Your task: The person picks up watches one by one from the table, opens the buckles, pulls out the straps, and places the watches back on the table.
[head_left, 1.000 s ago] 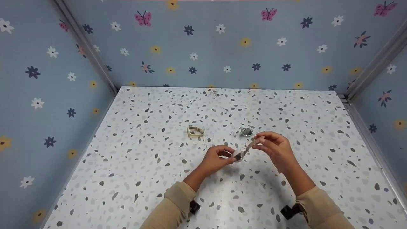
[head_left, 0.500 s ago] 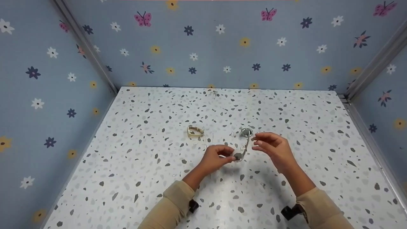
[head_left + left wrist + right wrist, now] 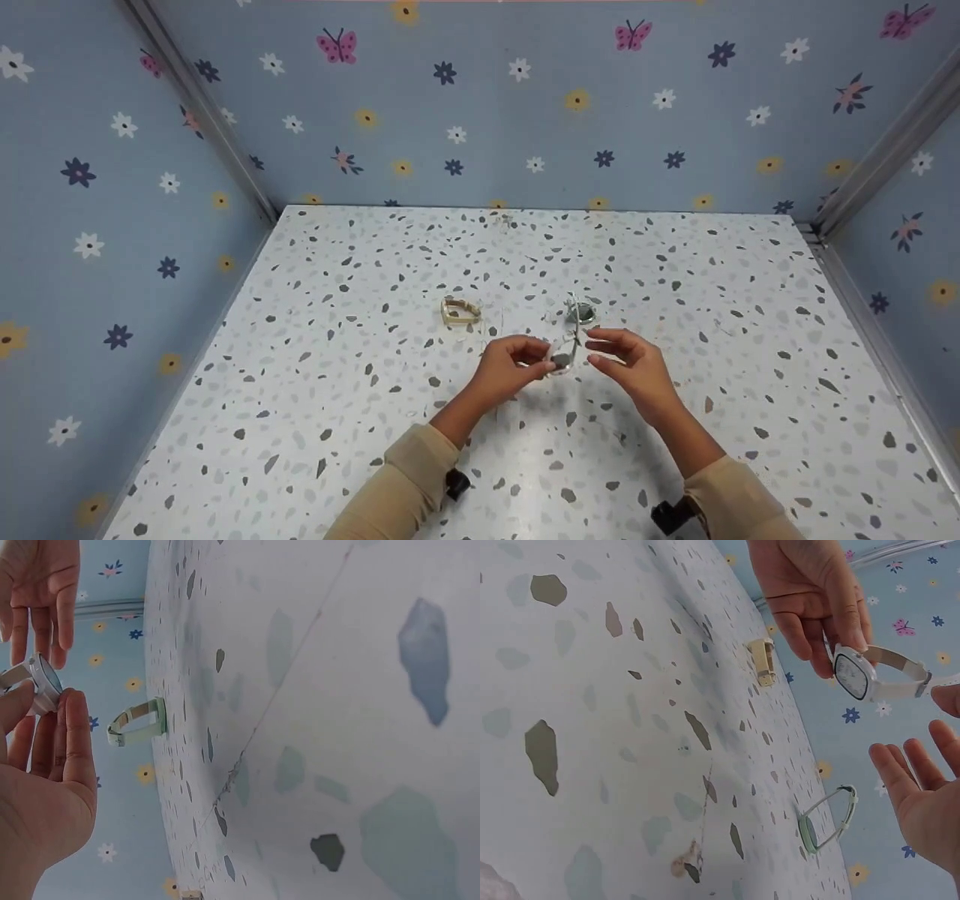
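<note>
Hands: two, well up off the table; the left hand (image 3: 506,375) pinched the white watch between thumb and fingers, while the right hand (image 3: 634,367) stood just beside it with fingers loosely spread, gripping nothing. Whether a fingertip brushed the strap, I could not tell.
White watch (image 3: 853,677): one, held in the air between the hands, its strap (image 3: 900,691) reaching toward the right hand; from where I stood, I could not tell if it was fastened.
Good handling: to my eye, the left pinch belonged at the edge of the case, off the dial; the strap seemed to want light fingertips on its flat sides, without tugging, low over the table in case of a slip.
Watches on the table: two, making three in all; the green watch (image 3: 808,834) lay just beyond the hands, its strap looped, and the yellow watch (image 3: 460,312) sat off to the left.
Table (image 3: 360,375): one, white with speckles.
Sleeves: two, tan, left (image 3: 405,480) and right (image 3: 739,487), each with a black wrist device beneath.
Flowered walls: three, back (image 3: 495,97), left (image 3: 45,202) and right (image 3: 930,225).
</note>
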The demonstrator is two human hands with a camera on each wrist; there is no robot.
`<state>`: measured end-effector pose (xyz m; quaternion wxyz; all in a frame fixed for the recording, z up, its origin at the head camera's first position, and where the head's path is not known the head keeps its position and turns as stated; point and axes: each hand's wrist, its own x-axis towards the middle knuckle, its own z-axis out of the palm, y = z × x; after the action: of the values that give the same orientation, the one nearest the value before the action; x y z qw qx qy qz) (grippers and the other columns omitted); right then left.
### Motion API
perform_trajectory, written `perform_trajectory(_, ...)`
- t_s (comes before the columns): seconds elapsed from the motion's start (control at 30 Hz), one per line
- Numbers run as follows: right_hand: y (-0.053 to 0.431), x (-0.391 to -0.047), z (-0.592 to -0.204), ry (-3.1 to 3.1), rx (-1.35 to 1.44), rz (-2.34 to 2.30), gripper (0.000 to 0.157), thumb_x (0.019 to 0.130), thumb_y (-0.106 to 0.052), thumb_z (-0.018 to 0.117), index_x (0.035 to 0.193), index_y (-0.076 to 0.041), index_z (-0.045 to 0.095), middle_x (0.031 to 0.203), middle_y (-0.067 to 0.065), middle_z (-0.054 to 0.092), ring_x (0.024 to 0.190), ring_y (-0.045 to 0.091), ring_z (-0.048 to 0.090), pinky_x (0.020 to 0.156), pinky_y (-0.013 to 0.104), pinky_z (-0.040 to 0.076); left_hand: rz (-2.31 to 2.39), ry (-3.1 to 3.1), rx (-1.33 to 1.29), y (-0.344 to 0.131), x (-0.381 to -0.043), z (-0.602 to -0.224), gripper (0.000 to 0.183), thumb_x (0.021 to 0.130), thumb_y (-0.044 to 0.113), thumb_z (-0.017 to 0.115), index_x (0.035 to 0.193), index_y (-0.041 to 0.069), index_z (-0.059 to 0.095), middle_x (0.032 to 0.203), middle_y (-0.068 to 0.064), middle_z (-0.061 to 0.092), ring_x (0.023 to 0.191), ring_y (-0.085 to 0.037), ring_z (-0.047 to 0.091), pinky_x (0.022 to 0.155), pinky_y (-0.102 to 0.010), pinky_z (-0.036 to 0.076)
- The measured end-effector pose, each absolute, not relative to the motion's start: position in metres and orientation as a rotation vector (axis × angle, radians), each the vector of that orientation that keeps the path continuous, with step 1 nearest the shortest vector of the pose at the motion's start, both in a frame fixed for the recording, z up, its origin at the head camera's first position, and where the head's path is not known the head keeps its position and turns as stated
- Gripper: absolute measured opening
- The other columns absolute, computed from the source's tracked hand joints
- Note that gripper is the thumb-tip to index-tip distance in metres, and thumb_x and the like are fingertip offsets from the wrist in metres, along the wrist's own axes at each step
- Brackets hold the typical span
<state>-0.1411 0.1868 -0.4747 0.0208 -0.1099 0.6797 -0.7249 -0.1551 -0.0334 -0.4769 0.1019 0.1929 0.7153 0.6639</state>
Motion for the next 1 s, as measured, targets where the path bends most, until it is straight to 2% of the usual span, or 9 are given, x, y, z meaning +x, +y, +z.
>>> perform_trajectory(0.1,0.181,-0.139,-0.477,2.128,-0.336,-2.214,0.039,0.078,-0.001,0.065,0.113,0.011,0.052,0.116,0.025,0.05,0.105,0.044,0.047,0.081,0.028,0.049,1.97,2.104,0.568,-0.033,-0.155,-0.475,0.023,0.078,0.004,0.066,0.1,-0.004,0.062,0.093,-0.022,0.062,0.082,-0.033,0.06,0.066,-0.031,0.053)
perform_trajectory(0.27,0.174,-0.14,-0.491,2.159,-0.287,-2.228,0.036,0.076,-0.009,0.069,0.107,0.004,0.059,0.109,0.021,0.056,0.096,0.032,0.056,0.077,0.03,0.05,1.972,2.118,0.566,-0.031,-0.154,-0.473,0.027,0.078,0.005,0.066,0.101,-0.01,0.06,0.092,-0.021,0.063,0.081,-0.032,0.061,0.066,-0.031,0.053)
perform_trajectory(0.37,0.171,-0.138,-0.492,2.169,-0.247,-2.221,0.036,0.076,-0.01,0.069,0.107,0.006,0.059,0.106,0.024,0.057,0.094,0.03,0.057,0.075,0.029,0.051,1.978,2.119,0.574,-0.03,-0.152,-0.473,0.025,0.078,0.005,0.066,0.1,-0.007,0.061,0.093,-0.021,0.062,0.08,-0.03,0.061,0.066,-0.03,0.053)
perform_trajectory(0.5,0.169,-0.136,-0.492,2.111,-0.214,-2.255,0.036,0.077,-0.008,0.067,0.107,0.008,0.057,0.106,0.026,0.056,0.096,0.034,0.056,0.076,0.03,0.051,1.986,2.113,0.578,-0.028,-0.151,-0.472,0.021,0.078,0.004,0.066,0.098,0.0,0.063,0.094,-0.021,0.063,0.08,-0.03,0.062,0.066,-0.031,0.053)
perform_trajectory(0.77,0.168,-0.136,-0.49,2.004,-0.188,-2.322,0.031,0.079,-0.002,0.063,0.106,0.012,0.055,0.106,0.031,0.054,0.096,0.041,0.054,0.076,0.032,0.051,1.983,2.137,0.561,-0.027,-0.149,-0.47,0.02,0.077,0.003,0.066,0.097,0.003,0.064,0.097,-0.022,0.061,0.084,-0.03,0.061,0.066,-0.03,0.053)
perform_trajectory(1.0,0.167,-0.136,-0.49,2.001,-0.17,-2.345,0.036,0.075,-0.007,0.069,0.103,0.012,0.057,0.102,0.03,0.055,0.093,0.04,0.055,0.075,0.033,0.051,1.925,2.136,0.573,-0.031,-0.15,-0.468,0.028,0.077,0.004,0.067,0.102,-0.005,0.06,0.1,-0.022,0.06,0.085,-0.029,0.061,0.066,-0.029,0.053)
